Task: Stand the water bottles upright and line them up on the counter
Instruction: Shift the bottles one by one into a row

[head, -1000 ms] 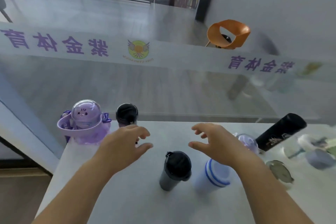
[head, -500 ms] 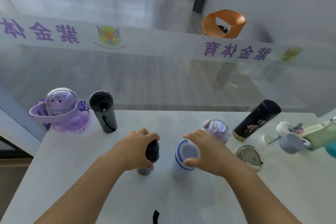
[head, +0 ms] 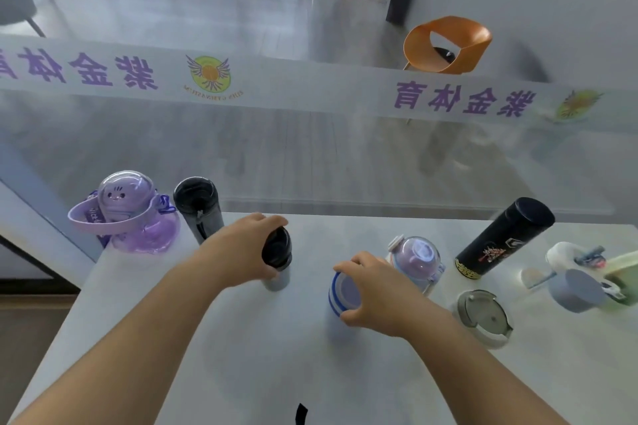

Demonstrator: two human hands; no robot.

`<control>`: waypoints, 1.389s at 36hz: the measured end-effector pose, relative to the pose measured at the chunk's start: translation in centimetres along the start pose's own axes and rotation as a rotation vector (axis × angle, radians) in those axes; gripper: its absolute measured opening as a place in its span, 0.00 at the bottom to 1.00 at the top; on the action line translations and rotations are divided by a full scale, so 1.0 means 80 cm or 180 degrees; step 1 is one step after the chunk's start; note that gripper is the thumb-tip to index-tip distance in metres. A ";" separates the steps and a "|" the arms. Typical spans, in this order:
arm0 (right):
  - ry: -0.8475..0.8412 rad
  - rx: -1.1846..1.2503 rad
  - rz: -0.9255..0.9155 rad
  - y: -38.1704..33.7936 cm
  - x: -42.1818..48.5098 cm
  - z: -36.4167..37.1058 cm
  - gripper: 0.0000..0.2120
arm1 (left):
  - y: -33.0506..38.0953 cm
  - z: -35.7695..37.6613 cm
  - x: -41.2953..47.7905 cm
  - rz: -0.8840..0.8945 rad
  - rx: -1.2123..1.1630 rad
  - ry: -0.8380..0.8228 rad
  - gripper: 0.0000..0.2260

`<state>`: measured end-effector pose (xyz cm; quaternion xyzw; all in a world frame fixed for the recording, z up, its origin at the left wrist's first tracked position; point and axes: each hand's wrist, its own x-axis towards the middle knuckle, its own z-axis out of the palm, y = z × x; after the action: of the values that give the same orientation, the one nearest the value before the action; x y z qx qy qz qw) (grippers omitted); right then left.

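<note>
I see my left hand (head: 241, 252) wrapped around the top of a slim grey bottle with a black flip lid (head: 277, 257), fingers curled over the far side of the lid and thumb on the near side; the bottle stands upright on the pale grey counter (head: 241, 355), a little left of centre. My right hand (head: 376, 290) grips a white cup-like bottle with blue stripes round its rim (head: 340, 291), fingers over the far edge of the rim and thumb pressed on the near edge; it also stands upright, just right of the grey bottle and apart from it.

At the far left corner sits a translucent purple bottle with a domed lid bearing a cartoon face and a lilac strap (head: 126, 214). Right beside it stands a dark smoky bottle with a black lid (head: 198, 207), upright.

Just right of my right hand is a clear bottle with a lilac lid and a white cap (head: 416, 257), close against my knuckles; I cannot tell whether it touches them. Further right a tall black flask with red and white print (head: 504, 236) leans, tilted toward the far right. Near it, closer to me, lies a round metal lid (head: 485, 316), flat on the counter. At the right edge a blurred cluster of a white, grey and green object (head: 583, 279) is too smeared to make out
</note>
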<state>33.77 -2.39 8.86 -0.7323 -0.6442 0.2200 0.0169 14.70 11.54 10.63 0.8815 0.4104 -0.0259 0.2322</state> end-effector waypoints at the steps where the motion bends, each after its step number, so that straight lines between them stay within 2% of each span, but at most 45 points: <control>1: 0.0003 0.0001 0.0006 0.000 0.003 -0.001 0.32 | -0.001 -0.005 0.007 -0.0017 0.0012 0.0016 0.34; 6: 0.0016 -0.0022 -0.0005 0.004 0.016 -0.011 0.30 | -0.011 -0.026 0.045 -0.0096 0.0122 -0.0008 0.31; 20: 0.0158 0.0057 0.0006 0.015 0.075 -0.043 0.29 | -0.021 -0.035 0.103 -0.0162 0.0210 -0.0390 0.34; 32: 0.0285 0.0125 0.0121 0.012 0.137 -0.068 0.31 | -0.028 -0.030 0.119 -0.0145 -0.0087 -0.0144 0.37; 36: 0.0245 0.0110 0.0155 0.013 0.154 -0.073 0.31 | -0.029 -0.029 0.122 -0.0113 -0.0168 -0.0070 0.35; 50: 0.0043 0.0002 0.0166 0.016 0.179 -0.077 0.31 | -0.035 -0.022 0.130 -0.0214 -0.0273 -0.0082 0.37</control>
<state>38.13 12.64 9.75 -0.7503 -0.6248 0.2155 0.0158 19.27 21.22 8.65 0.8560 0.4375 -0.0274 0.2740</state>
